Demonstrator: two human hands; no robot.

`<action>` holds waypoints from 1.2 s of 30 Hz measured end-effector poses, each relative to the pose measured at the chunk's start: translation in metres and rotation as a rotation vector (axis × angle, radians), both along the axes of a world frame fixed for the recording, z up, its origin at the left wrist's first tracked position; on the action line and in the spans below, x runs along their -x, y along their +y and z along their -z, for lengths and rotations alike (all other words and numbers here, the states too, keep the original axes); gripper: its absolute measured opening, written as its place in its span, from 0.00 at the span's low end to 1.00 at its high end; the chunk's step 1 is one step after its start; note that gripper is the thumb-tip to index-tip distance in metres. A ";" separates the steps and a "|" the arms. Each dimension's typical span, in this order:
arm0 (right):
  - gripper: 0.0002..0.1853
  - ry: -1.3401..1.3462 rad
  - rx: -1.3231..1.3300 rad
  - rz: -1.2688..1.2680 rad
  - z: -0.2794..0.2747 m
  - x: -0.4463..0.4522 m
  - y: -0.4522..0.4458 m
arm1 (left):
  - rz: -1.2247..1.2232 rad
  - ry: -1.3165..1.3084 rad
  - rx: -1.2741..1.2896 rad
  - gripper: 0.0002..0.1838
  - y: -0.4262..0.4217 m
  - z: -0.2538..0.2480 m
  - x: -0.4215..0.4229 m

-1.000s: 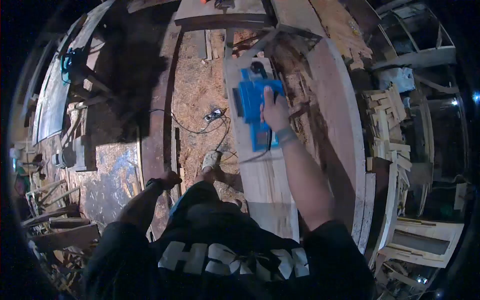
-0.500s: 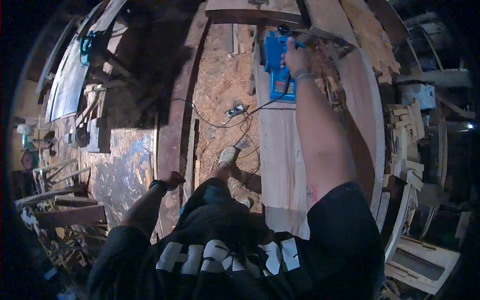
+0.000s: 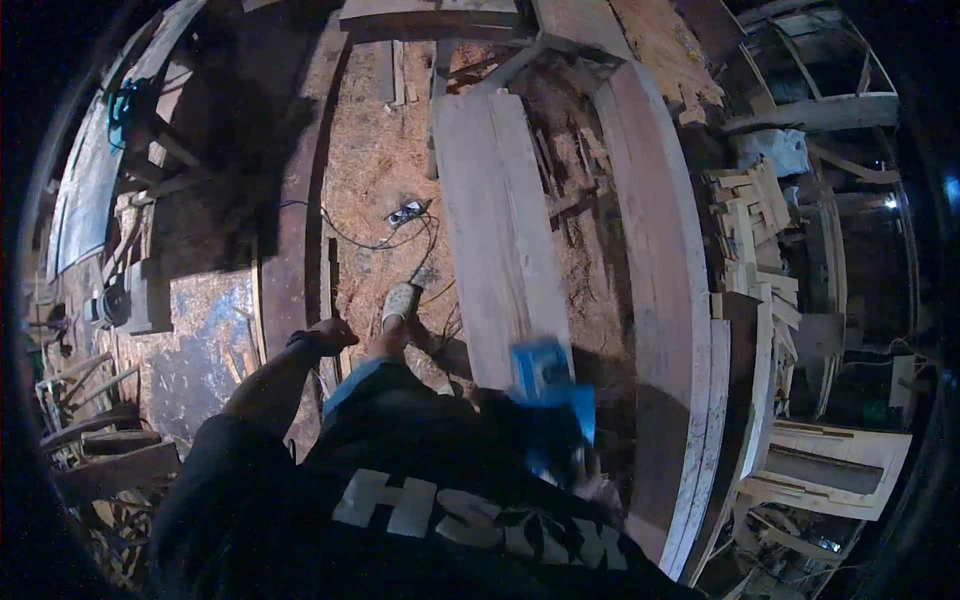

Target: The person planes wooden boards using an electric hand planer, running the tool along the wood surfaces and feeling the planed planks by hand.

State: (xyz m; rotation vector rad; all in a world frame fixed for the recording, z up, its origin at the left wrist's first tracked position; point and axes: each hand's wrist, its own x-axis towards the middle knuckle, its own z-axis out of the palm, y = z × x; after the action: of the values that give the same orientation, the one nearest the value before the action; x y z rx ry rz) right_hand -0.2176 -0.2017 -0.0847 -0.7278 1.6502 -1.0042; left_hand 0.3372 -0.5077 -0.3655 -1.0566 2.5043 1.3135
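A blue electric planer (image 3: pixel 552 385), smeared by motion, is close to the right side of my body, over the near end of a long wooden plank (image 3: pixel 500 210). My right hand (image 3: pixel 596 486) is blurred and partly dark at the planer's rear, holding it. The plank's top face looks flat and pale, with grain running lengthwise. Out to the left, my left hand (image 3: pixel 332 336) hangs with fingers curled and nothing in it, beside a long dark beam (image 3: pixel 298 210). A dark power cord (image 3: pixel 375 245) runs across the sawdust from a socket strip (image 3: pixel 407 213).
Sawdust covers the floor (image 3: pixel 375 150), where my foot in a light clog (image 3: pixel 400 302) stands. Another thick plank (image 3: pixel 655 230) lies to the right. Beyond it are stacked wood offcuts (image 3: pixel 750 230) and a wooden frame (image 3: pixel 835 470). A timber piece (image 3: pixel 430 20) crosses at the far end.
My right hand has drawn the planer from the plank's far end back toward my body, uncovering the plank's top. The view has shifted right; my left hand stays low at the left.
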 end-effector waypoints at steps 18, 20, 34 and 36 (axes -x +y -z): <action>0.31 0.100 0.052 -0.071 -0.043 -0.070 -0.343 | -0.244 -0.341 -0.123 0.18 -0.001 0.006 -0.033; 0.37 0.161 0.129 -0.136 -0.045 -0.076 -0.407 | -0.390 -0.038 0.069 0.15 0.013 0.041 -0.047; 0.37 0.165 0.184 -0.088 -0.039 -0.121 -0.631 | -0.362 0.057 -0.111 0.33 0.049 0.013 -0.084; 0.37 0.196 0.171 -0.085 -0.044 -0.126 -0.647 | -0.414 0.083 -0.150 0.32 0.048 0.030 -0.095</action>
State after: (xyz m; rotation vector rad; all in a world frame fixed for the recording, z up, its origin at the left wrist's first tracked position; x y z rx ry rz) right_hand -0.0914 -0.8487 -0.0404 -1.0294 1.6979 -1.0484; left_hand 0.4324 -0.4594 -0.3958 -1.5708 2.2718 1.6481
